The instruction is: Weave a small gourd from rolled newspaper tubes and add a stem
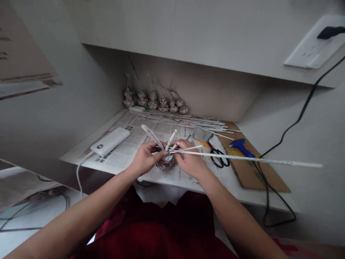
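small woven piece held upright near the table's front edge, over spread newspaper, between both hands. its side and rim are gripped by the left hand, thumb laid across the top, fingers curled behind. by the right hand, the long paper tube is pinched near its base, thumb and forefinger closed; the remaining fingertips are hidden, so their hold cannot be told. the tube is extended far to the right. shorter paper tubes are splayed up from the piece's top. to the right, black-handled scissors are seen, then a blue glue gun laid on cardboard. woven gourd shapes are lined up along the back wall.
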`<state>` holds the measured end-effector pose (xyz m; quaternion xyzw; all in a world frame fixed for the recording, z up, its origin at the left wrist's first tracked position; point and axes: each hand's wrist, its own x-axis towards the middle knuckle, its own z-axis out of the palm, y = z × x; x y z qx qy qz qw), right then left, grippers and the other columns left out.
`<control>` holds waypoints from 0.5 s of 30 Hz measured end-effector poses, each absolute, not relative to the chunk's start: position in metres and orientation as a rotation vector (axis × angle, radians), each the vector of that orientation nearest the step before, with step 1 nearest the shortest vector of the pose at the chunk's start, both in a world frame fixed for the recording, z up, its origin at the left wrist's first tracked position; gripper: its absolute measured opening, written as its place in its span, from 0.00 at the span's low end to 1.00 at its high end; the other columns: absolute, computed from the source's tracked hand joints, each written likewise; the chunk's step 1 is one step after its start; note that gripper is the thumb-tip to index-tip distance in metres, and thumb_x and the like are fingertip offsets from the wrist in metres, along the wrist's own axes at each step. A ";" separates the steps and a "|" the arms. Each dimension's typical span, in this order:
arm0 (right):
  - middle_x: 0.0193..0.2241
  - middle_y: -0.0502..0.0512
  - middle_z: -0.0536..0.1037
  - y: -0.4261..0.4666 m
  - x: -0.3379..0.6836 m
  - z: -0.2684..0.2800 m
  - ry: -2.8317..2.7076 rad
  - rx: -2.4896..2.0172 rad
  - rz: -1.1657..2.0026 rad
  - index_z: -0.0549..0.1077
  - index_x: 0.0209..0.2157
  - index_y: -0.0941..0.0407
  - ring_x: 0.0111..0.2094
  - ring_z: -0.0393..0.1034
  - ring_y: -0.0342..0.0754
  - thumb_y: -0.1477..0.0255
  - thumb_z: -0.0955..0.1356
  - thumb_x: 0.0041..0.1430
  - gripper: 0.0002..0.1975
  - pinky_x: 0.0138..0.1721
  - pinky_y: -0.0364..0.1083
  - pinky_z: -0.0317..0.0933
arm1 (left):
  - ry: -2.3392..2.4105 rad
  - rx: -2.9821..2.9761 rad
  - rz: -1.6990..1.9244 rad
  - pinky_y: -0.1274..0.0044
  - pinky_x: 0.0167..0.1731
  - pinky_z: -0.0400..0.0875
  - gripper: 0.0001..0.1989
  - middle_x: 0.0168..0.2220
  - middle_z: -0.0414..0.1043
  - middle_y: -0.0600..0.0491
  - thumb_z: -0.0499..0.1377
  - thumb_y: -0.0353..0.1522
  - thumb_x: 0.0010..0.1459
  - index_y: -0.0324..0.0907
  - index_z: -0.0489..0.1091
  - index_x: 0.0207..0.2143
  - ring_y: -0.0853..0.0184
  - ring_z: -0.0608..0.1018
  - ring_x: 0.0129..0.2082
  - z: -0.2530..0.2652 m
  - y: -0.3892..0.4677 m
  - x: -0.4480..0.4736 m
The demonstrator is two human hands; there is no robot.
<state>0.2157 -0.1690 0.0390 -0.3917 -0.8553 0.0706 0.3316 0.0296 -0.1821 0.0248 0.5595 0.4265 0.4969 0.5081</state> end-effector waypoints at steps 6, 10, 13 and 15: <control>0.29 0.55 0.73 -0.178 0.216 0.032 -2.175 -1.063 -0.108 0.71 0.30 0.55 0.37 0.67 0.52 0.80 0.63 0.56 0.08 0.46 0.50 0.59 | 1.043 1.317 1.200 0.74 0.25 0.79 0.17 0.35 0.77 0.48 0.66 0.37 0.48 0.37 0.73 0.39 0.63 0.78 0.33 0.022 -0.179 0.031; 0.32 0.55 0.75 -0.184 0.213 0.030 -2.114 -1.077 0.044 0.73 0.34 0.54 0.37 0.70 0.49 0.78 0.62 0.58 0.09 0.45 0.48 0.62 | 1.049 1.330 1.202 0.75 0.24 0.79 0.16 0.35 0.77 0.47 0.65 0.37 0.49 0.37 0.73 0.38 0.63 0.78 0.32 0.024 -0.180 0.032; 0.37 0.54 0.78 -0.189 0.209 0.033 -1.982 -1.024 0.239 0.73 0.40 0.54 0.40 0.72 0.49 0.74 0.65 0.59 0.08 0.48 0.48 0.63 | 1.076 1.337 1.193 0.74 0.25 0.79 0.17 0.35 0.77 0.47 0.65 0.36 0.48 0.36 0.73 0.39 0.63 0.78 0.30 0.026 -0.180 0.031; 0.39 0.55 0.78 -0.191 0.207 0.034 -1.918 -0.993 0.339 0.74 0.40 0.53 0.41 0.73 0.49 0.72 0.66 0.60 0.08 0.47 0.47 0.65 | 1.077 1.342 1.183 0.73 0.25 0.79 0.17 0.34 0.77 0.47 0.65 0.36 0.48 0.36 0.73 0.39 0.63 0.78 0.29 0.026 -0.179 0.030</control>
